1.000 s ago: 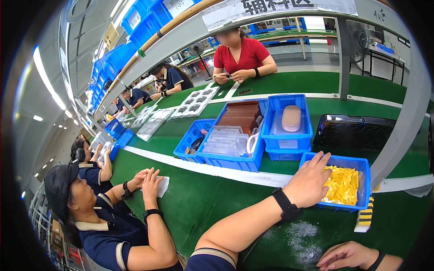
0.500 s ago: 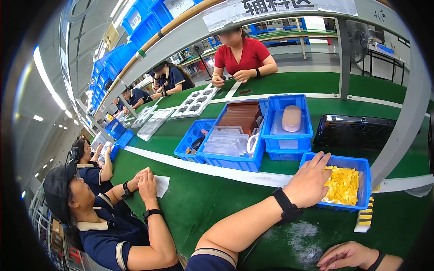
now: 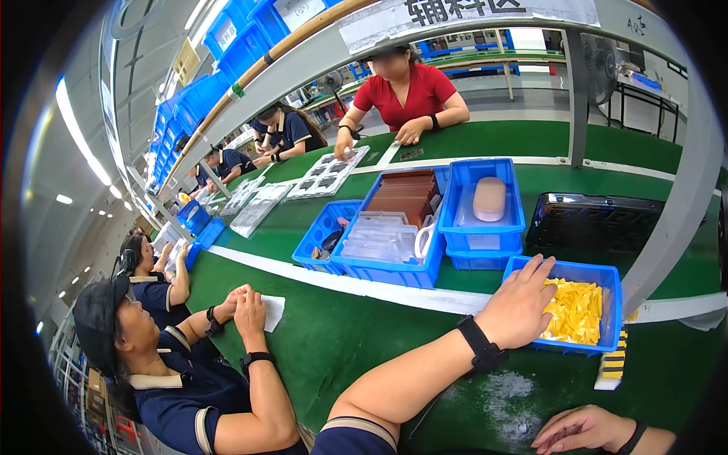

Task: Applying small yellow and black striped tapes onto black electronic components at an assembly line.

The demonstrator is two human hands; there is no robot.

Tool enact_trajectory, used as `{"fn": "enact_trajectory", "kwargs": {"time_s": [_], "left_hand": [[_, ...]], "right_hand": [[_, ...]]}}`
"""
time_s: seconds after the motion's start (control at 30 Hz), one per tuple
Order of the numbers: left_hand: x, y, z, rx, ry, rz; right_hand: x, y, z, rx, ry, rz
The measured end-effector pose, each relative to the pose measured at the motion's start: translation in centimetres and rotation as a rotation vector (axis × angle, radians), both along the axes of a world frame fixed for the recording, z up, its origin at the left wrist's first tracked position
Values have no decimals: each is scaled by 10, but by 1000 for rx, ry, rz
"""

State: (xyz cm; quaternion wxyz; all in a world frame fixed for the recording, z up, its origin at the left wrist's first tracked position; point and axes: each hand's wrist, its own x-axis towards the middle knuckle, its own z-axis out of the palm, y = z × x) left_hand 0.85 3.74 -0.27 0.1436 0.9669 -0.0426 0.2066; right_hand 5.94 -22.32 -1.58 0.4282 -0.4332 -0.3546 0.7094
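Observation:
My left hand [image 3: 517,305] lies over the left rim of a small blue bin [image 3: 615,307], fingers stretched and slightly apart inside it. Many small flat yellow pieces [image 3: 578,311] fill the bin beside those fingers. I see nothing held in this hand, though its underside is hidden. Low at the right, my right hand [image 3: 582,427] rests on the green tabletop [image 3: 364,334], its fingers loosely extended and no object visible in it. A whitish worn patch [image 3: 509,402] marks the surface between my left forearm and right hand.
Beyond my left arm stand blue bins [image 3: 425,271] with brown sheets and clear plastic cases. A black panel [image 3: 595,221] and a grey post [image 3: 667,205] rise behind the yellow pieces. A co-worker [image 3: 171,371] sits at left; another person in red [image 3: 409,95] works opposite.
The person in red has moved one hand left onto the white tray, and the hands have parted. The co-worker at left shifts the fingers slightly. My own hands stay put.

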Motion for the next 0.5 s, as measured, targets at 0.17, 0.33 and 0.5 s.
{"fn": "enact_trajectory", "kwargs": {"time_s": [0.17,0.33,0.5], "left_hand": [[0,0,0,-3,6,0],[0,0,0,1,6,1],[-1,0,0,-5,4,-1]], "right_hand": [[-2,0,4,-12,32,-71],[-2,1,3,-16,45,-68],[4,-3,-9,-6,28,-14]]}}
